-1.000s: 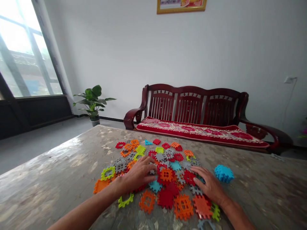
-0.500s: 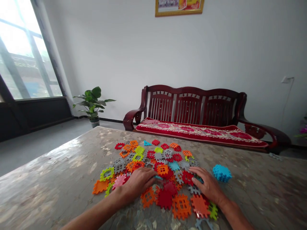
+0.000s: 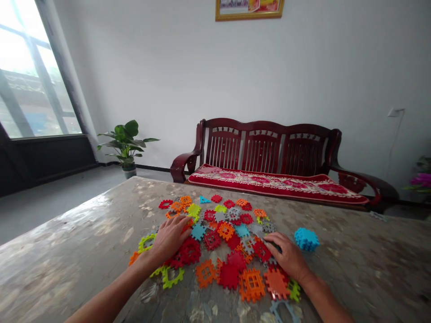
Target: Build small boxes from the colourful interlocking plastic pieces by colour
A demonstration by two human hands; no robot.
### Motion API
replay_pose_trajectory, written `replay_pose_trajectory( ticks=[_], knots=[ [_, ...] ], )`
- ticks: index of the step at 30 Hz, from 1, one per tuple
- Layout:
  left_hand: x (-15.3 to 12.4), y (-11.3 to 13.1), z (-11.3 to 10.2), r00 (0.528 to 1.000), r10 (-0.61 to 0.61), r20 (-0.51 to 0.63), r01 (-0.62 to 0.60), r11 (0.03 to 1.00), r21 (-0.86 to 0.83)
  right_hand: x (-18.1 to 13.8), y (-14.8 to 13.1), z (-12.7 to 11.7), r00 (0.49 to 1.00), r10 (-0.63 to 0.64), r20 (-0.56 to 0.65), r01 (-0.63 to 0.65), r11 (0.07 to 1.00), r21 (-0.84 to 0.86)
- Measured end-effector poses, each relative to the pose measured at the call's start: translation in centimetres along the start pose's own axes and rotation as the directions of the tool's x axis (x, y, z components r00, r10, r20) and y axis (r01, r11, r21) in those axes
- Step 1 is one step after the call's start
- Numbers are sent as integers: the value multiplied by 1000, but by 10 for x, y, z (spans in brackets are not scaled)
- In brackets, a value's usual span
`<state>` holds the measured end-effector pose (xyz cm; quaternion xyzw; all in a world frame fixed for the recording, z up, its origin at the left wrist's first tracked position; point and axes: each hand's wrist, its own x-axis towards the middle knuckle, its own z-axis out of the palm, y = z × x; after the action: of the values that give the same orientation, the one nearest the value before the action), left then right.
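Left hand [image 3: 170,237] and right hand [image 3: 286,256] rest open, palms down, on scattered interlocking plastic tiles [image 3: 229,242]: likely light, stiff, slippery on the table [image 3: 67,251]; best pinched at notched edges.

No writing can be read anywhere; the framed picture [image 3: 249,9] on the wall is too small and blurred to read.
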<state>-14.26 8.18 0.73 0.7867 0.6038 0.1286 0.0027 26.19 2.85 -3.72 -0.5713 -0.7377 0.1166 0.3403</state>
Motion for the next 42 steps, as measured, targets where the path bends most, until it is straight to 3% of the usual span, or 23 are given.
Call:
replay_pose_trajectory(
  ticks=[3, 6, 10, 15, 19, 22, 27, 42],
  knots=[
    [-5, 2, 8, 999, -5, 38, 3, 1000, 29, 2, -6, 1, 999, 27, 34, -30, 997, 74],
    [-7, 4, 17, 1000, -19, 4, 19, 999, 30, 7, -16, -1, 997, 31, 73, -44, 980, 192],
    [-5, 3, 24, 998, -34, -51, 34, 999, -1, 18, -14, -25, 998, 48, -29, -38, 964, 265],
    [-6, -4, 27, 997, -2, -79, -4, 997, -71, 16, 43, -84, 958, 209, -194, -132, 928, 350],
    [-6, -8, 30, 995, 7, -102, -17, 995, -94, -5, 96, -110, 935, 332, -127, -281, 909, 308],
    [-6, -8, 31, 993, 5, -115, -16, 995, -97, -21, 115, -107, 939, 342, -39, -319, 907, 274],
    [-6, -9, 30, 993, -4, -118, -10, 993, -118, -27, 117, -91, 945, 322, 53, -325, 913, 245],
    [-3, -15, 36, 991, -14, -132, -1, 994, -113, -7, 123, -78, 952, 297, -68, -296, 955, 22]
  ],
)
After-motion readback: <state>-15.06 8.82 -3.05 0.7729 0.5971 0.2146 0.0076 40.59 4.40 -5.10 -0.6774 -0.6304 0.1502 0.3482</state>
